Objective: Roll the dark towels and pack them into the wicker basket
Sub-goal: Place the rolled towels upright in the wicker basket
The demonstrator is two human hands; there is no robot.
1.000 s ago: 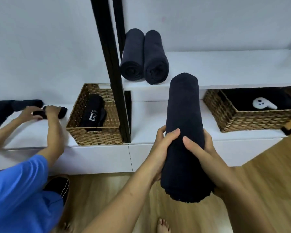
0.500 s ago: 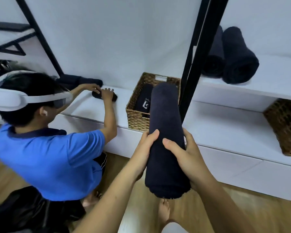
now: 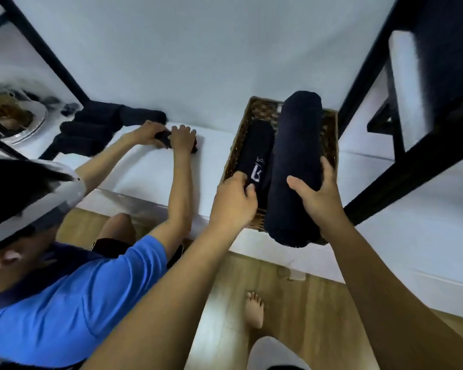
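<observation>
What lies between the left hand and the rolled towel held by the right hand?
In the head view, the logo towel already in the wicker basket lies between the left hand and the rolled towel in the right hand.

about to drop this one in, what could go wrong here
The long rolled dark towel is held by the right hand alone and overhangs the wicker basket's near rim, so it may jam or unroll. The left hand, at the logo-marked dark roll, could get pinched between them.
</observation>
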